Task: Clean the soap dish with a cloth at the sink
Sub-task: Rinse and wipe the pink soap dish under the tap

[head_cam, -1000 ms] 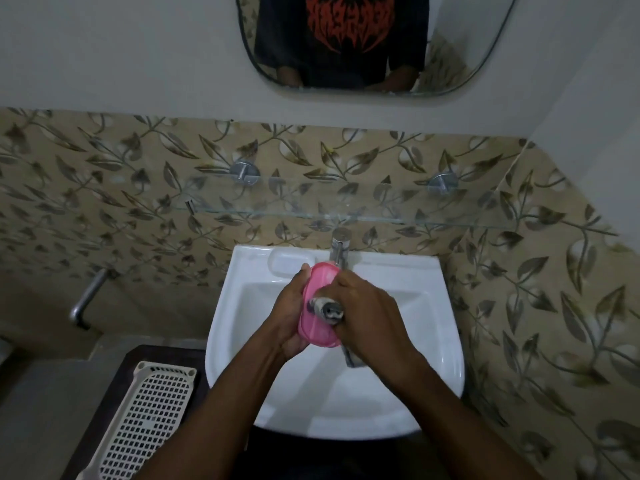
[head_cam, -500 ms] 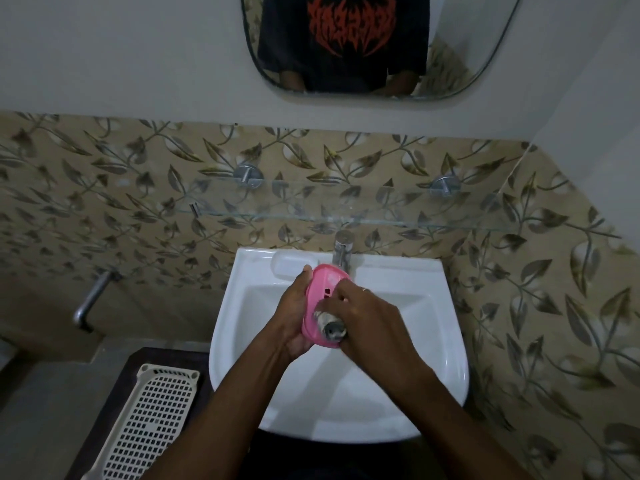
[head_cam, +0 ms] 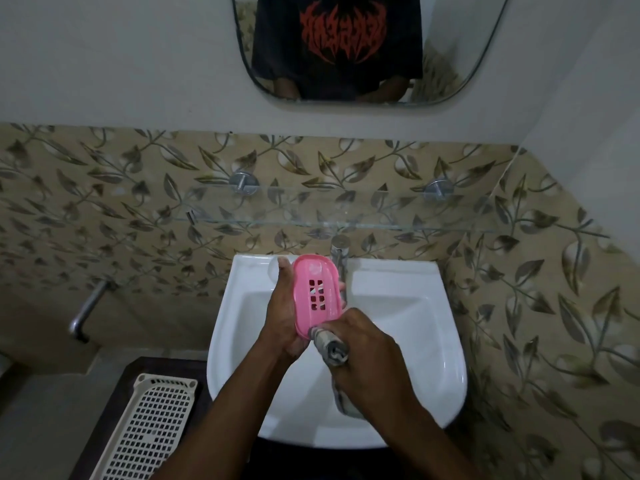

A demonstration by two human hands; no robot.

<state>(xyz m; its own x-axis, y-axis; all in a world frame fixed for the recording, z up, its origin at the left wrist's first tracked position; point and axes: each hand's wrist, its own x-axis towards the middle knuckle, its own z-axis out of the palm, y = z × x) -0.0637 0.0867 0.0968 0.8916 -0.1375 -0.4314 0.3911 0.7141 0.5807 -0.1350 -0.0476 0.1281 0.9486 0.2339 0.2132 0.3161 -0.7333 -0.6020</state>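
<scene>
A pink oval soap dish (head_cam: 316, 293) with drain slots is held tilted above the white sink (head_cam: 429, 344), its inside facing me. My left hand (head_cam: 284, 320) grips it from the left and underneath. My right hand (head_cam: 372, 362) is closed around a bunched grey patterned cloth (head_cam: 329, 348), whose tip touches the dish's near rim. A tail of the cloth hangs below my right wrist into the basin.
A chrome tap (head_cam: 339, 252) stands at the sink's back, partly behind the dish. A glass shelf (head_cam: 398, 216) runs above it under a wall mirror (head_cam: 450, 46). A cream perforated tray (head_cam: 149, 427) lies on a dark stand at lower left. A metal pipe (head_cam: 86, 310) juts from the left wall.
My right hand with the cloth has slid from the dish's middle down to its near rim, uncovering the slotted inside. My left hand has turned the dish more towards me.
</scene>
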